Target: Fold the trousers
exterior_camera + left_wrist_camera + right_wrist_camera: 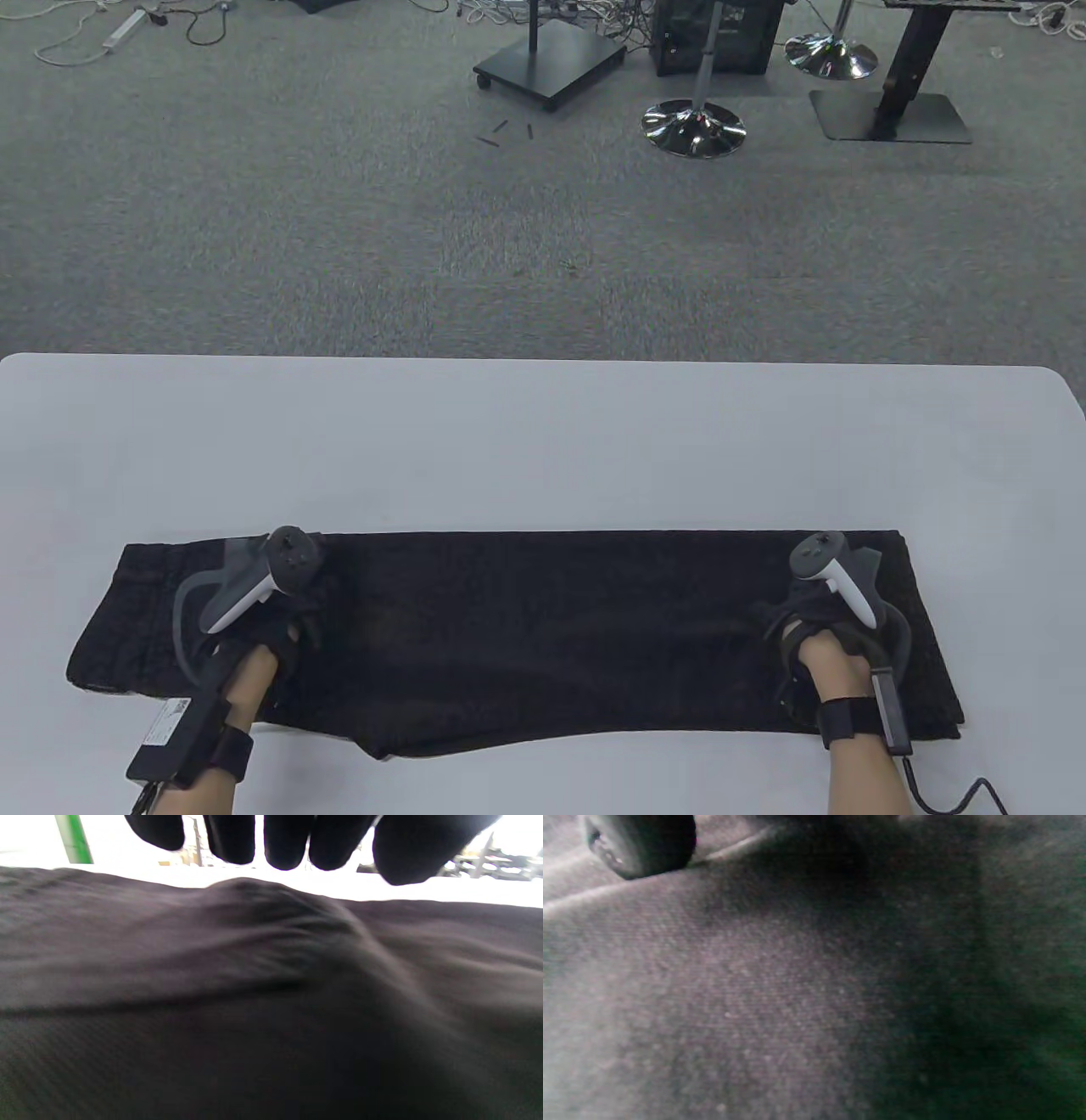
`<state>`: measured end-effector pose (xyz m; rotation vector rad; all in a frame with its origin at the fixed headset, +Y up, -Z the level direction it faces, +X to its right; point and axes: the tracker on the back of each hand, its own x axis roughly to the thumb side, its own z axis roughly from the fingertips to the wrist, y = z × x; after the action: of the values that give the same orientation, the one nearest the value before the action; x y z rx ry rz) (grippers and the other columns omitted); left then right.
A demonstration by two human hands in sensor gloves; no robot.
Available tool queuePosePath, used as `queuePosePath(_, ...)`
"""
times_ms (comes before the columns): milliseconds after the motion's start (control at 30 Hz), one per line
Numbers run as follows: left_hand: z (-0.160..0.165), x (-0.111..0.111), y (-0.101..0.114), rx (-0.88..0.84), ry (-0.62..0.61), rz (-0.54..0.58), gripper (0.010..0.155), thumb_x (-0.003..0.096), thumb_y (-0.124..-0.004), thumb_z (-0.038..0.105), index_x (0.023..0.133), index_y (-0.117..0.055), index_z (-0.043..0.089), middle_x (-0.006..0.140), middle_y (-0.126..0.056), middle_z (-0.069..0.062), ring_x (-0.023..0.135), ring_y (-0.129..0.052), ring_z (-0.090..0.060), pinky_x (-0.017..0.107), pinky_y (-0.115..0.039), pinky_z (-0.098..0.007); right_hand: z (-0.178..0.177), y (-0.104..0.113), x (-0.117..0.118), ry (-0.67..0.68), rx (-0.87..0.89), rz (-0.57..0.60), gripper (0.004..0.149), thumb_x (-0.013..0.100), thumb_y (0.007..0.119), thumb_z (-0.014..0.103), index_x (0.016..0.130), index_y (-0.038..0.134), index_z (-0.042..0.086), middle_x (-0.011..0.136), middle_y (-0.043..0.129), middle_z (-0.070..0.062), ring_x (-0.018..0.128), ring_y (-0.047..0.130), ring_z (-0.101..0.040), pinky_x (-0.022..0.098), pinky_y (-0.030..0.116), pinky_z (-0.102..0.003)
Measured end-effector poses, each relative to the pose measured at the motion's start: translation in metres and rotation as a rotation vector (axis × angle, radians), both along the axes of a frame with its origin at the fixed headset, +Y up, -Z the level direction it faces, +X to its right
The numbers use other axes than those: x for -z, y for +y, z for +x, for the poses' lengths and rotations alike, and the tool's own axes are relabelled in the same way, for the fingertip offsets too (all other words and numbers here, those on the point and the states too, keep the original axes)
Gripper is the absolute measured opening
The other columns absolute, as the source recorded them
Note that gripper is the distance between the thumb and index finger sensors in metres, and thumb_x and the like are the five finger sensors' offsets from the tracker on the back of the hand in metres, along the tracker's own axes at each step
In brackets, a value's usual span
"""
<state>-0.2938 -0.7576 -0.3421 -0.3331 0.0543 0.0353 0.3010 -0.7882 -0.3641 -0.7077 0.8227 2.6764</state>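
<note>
White table (543,441), rounded far corners; grey carpet (254,212) beyond; black wheeled stand base (551,61) far centre; two chrome stool bases (694,127) (831,58); black flat-plate stand (899,110) far right; power strip (127,27) with cables far left; small dark sticks (505,133) on carpet.

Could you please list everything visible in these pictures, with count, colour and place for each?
Trousers: one, black, laid lengthwise along the near edge of the table.
Table: one, white, filling the lower half of the table view.
Carpet: grey, beyond the table.
Chrome round bases: two, on the floor at far right.
Black stand bases: two flat ones, far centre and far right.
Cables: several, far left floor.
Left hand: one, black glove, on the trousers' left part; fingers hang above the cloth.
Right hand: one, black glove, on the trousers' right part.
</note>
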Motion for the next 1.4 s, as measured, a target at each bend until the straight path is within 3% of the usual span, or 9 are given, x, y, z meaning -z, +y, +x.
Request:
queuePosePath(167,0.070,-0.027,-0.002,-0.028,-0.215,-0.093,0.075,0.0517,-0.069,0.067,0.116,-0.040,0.042,0.123,-0.037,0.013,0.121,-0.038,-0.027,0.083,-0.044,-0.062,0.003,-0.002,-0.006,-0.013,0.014,0.049,0.085,0.044,0.070,0.064,0.104,0.021,0.030,0.114,0.007,-0.004,0.108,0.008,-0.039,0.077,0.027,-0.065)
queuePosePath(300,0.123,-0.051,-0.006,-0.015,-0.389,-0.106,0.075,0.0521,-0.067,0.066,0.116,-0.037,0.043,0.123,-0.032,0.014,0.122,-0.033,-0.027,0.083,-0.042,-0.062,0.014,0.004,-0.014,-0.080,0.034,0.142,0.079,0.046,0.070,0.060,0.104,0.026,0.030,0.115,0.013,-0.002,0.109,0.015,-0.037,0.078,0.028,-0.064)
queuePosePath(467,0.153,-0.065,-0.023,0.037,-0.472,-0.182,0.075,0.0520,-0.065,0.065,0.116,-0.034,0.043,0.123,-0.026,0.014,0.121,-0.028,-0.028,0.083,-0.041,-0.064,0.045,0.017,-0.031,-0.222,-0.082,0.098,0.082,0.047,0.067,0.061,0.104,0.019,0.028,0.114,0.007,-0.004,0.109,0.010,-0.039,0.077,0.027,-0.065)
queuePosePath(567,0.156,-0.068,-0.032,0.047,-0.481,-0.218,0.076,0.0526,-0.059,0.065,0.116,-0.026,0.040,0.122,-0.020,0.013,0.121,-0.025,-0.028,0.083,-0.040,-0.064,0.063,0.016,-0.038,-0.301,-0.075,0.053,0.083,0.047,0.066,0.062,0.104,0.017,0.027,0.113,0.006,-0.006,0.108,0.012,-0.040,0.077,0.028,-0.066)
queuePosePath(733,0.151,-0.069,-0.036,0.007,-0.479,-0.215,0.076,0.0522,-0.058,0.065,0.116,-0.024,0.040,0.122,-0.018,0.013,0.121,-0.023,-0.028,0.083,-0.038,-0.064,0.078,0.006,-0.044,-0.346,0.011,0.010,0.083,0.048,0.065,0.062,0.103,0.015,0.027,0.113,0.004,-0.006,0.109,0.013,-0.038,0.077,0.027,-0.066)
queuePosePath(1000,0.153,-0.069,-0.036,0.013,-0.478,-0.216,0.076,0.0524,-0.058,0.064,0.116,-0.024,0.040,0.122,-0.019,0.013,0.120,-0.023,-0.028,0.083,-0.038,-0.064,0.075,0.003,-0.042,-0.364,-0.046,0.060,0.085,0.048,0.067,0.060,0.102,0.011,0.028,0.114,0.011,-0.004,0.109,0.019,-0.037,0.079,0.026,-0.063)
queuePosePath(1100,0.153,-0.070,-0.036,0.013,-0.477,-0.217,0.076,0.0527,-0.057,0.064,0.116,-0.024,0.039,0.122,-0.018,0.013,0.120,-0.023,-0.028,0.083,-0.037,-0.064,0.075,0.008,-0.040,-0.356,-0.100,0.119,0.083,0.048,0.069,0.058,0.102,0.013,0.029,0.113,0.026,-0.003,0.104,0.037,-0.034,0.078,0.037,-0.058)
queuePosePath(1233,0.153,-0.070,-0.035,0.007,-0.472,-0.220,0.076,0.0528,-0.057,0.064,0.116,-0.024,0.039,0.122,-0.018,0.013,0.120,-0.022,-0.028,0.083,-0.037,-0.064,0.075,0.014,-0.040,-0.386,-0.078,0.231,0.074,0.050,0.074,0.045,0.103,0.025,0.027,0.104,0.052,-0.003,0.085,0.067,-0.028,0.068,0.058,-0.052)
queuePosePath(1400,0.154,-0.068,-0.034,0.005,-0.464,-0.243,0.076,0.0531,-0.059,0.064,0.116,-0.024,0.040,0.122,-0.018,0.013,0.120,-0.022,-0.028,0.083,-0.037,-0.064,0.068,0.035,-0.039,-0.368,-0.025,0.349,0.061,0.050,0.075,0.035,0.102,0.044,0.023,0.089,0.076,-0.004,0.064,0.085,-0.026,0.052,0.073,-0.049)
